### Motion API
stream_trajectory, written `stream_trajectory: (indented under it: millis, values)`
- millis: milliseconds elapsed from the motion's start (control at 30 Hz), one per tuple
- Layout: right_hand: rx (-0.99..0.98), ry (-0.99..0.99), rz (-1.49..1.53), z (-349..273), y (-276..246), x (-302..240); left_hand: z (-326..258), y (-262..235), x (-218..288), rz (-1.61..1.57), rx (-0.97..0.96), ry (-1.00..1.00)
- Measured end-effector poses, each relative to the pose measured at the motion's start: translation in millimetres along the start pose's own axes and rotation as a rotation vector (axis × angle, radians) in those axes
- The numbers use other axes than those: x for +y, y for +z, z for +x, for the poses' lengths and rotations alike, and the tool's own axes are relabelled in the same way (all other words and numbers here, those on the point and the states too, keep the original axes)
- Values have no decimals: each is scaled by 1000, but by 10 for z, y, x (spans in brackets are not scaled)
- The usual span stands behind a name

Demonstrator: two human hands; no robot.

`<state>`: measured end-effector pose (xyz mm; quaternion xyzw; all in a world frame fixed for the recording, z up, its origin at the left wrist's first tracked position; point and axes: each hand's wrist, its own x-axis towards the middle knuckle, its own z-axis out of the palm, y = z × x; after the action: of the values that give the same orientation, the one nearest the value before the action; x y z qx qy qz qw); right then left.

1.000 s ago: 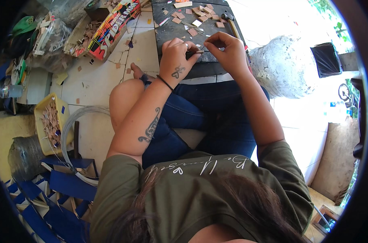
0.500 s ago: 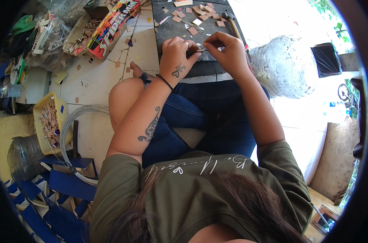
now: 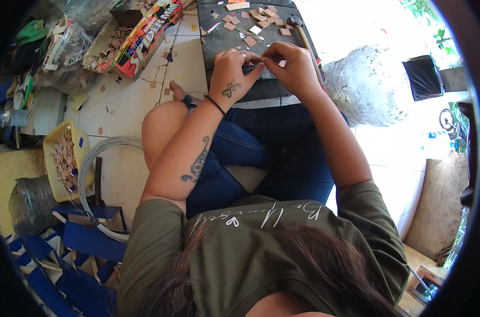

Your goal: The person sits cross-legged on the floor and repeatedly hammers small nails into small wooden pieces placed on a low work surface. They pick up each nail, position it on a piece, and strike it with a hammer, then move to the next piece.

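Note:
Over the near edge of a dark work board (image 3: 218,42), my left hand (image 3: 232,75) and my right hand (image 3: 292,66) meet at their fingertips. Both are closed in a pinch. What sits between the fingers is tiny and mostly covered, so I cannot make it out. Past my hands lie several small flat wooden squares (image 3: 285,32), some thin wire-like pieces (image 3: 257,38) and a pale wooden strip (image 3: 238,6). A hammer (image 3: 301,35) rests along the board's right side, its handle running down beside my right hand.
At the left stand a printed carton (image 3: 147,37) and a yellow tub (image 3: 83,153) of wood pieces. A wire coil (image 3: 86,179) lies by my left knee, near blue box-like parts (image 3: 86,243). A big whitish rounded block (image 3: 369,87) stands right of the board.
My right hand has shifted slightly left, bringing its fingertips against those of my left hand. The thin dark piece seen at my left fingertips is now largely covered.

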<state>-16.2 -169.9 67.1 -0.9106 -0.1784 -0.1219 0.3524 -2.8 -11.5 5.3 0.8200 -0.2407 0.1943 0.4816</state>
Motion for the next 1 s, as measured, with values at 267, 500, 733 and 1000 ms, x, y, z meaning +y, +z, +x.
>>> stream_trajectory:
  millis: [267,500,733,1000]
  values:
    - [212,191,-660,-352,-269,301,31,65,9,-207,22,38]
    - [99,399,-702,-745,-310,716,7,81,10,-200,19,40]
    - [48,579,78,-1082,-715,-70,6,81,0,-198,23,72]
    - [106,100,-226,-1352,-759,-677,7,92,-13,-194,18,93]
